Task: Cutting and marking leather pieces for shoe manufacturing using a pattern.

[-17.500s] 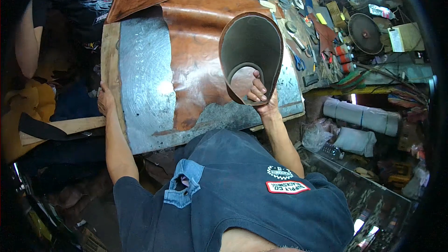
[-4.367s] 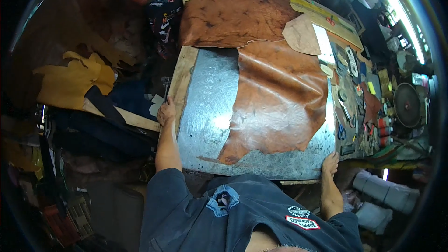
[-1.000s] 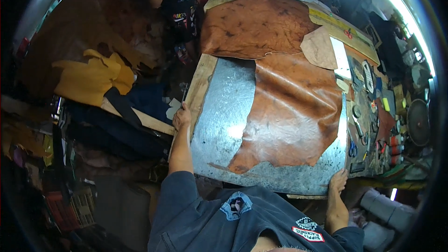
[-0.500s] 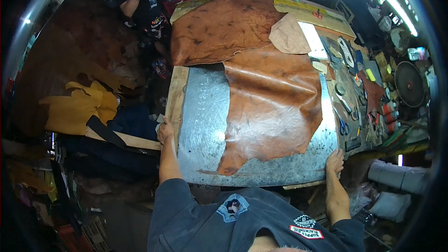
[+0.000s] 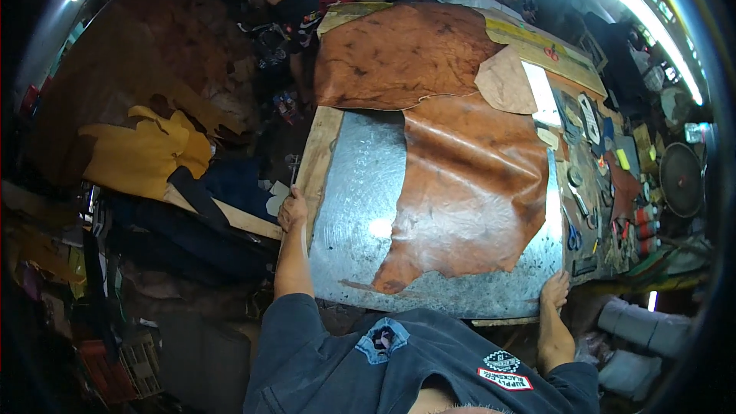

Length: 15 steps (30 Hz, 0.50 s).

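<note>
Gone from the right hand (image 5: 555,290) is the curled sheet it held up in the oldest frame; that hand has come down to the edge near the front right corner of the desk (image 5: 316,157), and since half a second ago mostly the camera's angle has shifted. From my remote seat, the head view is all I have: the left hand (image 5: 292,211) lies with bent fingers at the desk's left wooden edge, the right likewise at its own edge, and I cannot tell whether either is gripping or merely leaning. Between them, touching neither, the glossy brown leather (image 5: 468,215) lies on the metal sheet (image 5: 356,207), its far end meeting the darker hide (image 5: 406,54), which seems to overlap it. I judge that overlap the chief risk: a tug on the nearer piece could drag the hide, and the pale scrap (image 5: 507,80) with it. Raised folds cross the leather, so anything measured or cut over them would likely come out crooked. Hard pressure on the edges might jog the desk and slide loose pieces. Off right, the blue scissors (image 5: 574,238) could score leather swept that way.
</note>
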Tool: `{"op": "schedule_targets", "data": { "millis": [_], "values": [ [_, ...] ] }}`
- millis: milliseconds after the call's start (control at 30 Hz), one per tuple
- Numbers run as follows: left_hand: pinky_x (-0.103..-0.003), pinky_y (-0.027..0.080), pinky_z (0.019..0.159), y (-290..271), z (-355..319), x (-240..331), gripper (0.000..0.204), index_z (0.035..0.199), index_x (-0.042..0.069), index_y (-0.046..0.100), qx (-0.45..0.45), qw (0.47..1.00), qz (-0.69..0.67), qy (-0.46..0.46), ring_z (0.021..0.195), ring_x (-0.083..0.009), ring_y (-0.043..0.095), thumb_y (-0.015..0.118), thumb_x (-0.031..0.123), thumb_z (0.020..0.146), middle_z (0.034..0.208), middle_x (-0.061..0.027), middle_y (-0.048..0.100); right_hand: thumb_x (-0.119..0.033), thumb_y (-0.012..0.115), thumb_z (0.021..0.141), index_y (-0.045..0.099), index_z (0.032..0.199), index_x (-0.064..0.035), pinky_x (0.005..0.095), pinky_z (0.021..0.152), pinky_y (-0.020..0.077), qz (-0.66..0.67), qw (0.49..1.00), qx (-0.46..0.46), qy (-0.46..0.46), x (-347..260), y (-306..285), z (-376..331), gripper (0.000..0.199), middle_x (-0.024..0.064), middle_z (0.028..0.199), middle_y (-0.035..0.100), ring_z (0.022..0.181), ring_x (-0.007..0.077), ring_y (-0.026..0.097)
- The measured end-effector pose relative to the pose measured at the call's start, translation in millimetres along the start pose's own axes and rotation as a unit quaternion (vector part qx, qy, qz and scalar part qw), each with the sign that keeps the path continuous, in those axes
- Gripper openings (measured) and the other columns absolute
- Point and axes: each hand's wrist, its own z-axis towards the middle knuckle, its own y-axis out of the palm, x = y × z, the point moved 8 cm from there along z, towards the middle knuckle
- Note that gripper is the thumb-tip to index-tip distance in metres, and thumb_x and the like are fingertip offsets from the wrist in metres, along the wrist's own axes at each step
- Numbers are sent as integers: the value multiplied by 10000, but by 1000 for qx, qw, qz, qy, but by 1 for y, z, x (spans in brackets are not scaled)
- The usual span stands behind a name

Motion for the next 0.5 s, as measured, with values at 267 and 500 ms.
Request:
{"op": "schedule_targets", "data": {
  "millis": [267, 500],
  "values": [
    [-461, 433, 990, 2, -1, 1, 779, 1101, 12, 696, -40, 999, -6, -4, 1150, -382, 585, 234, 622, 954, 1180, -233, 638, -493, 286, 1014, 444, 1410, -179, 549, 979, 398, -7, 1000, 2, 3, 3, 0, 1, 530, 106, 1398, 496, 1212, 363, 516],
    [-482, 450, 965, 4, 1, 1, 805, 1073, 2, 702, -10, 1000, 9, 4, 1116, -410, 598, 209, 627, 956, 1137, -237, 656, -474, 302, 1009, 423, 1422, -164, 545, 1010, 363, 24, 1000, -5, -13, -2, -5, -1, 531, 114, 1419, 475, 1245, 366, 485]
  ]
}}
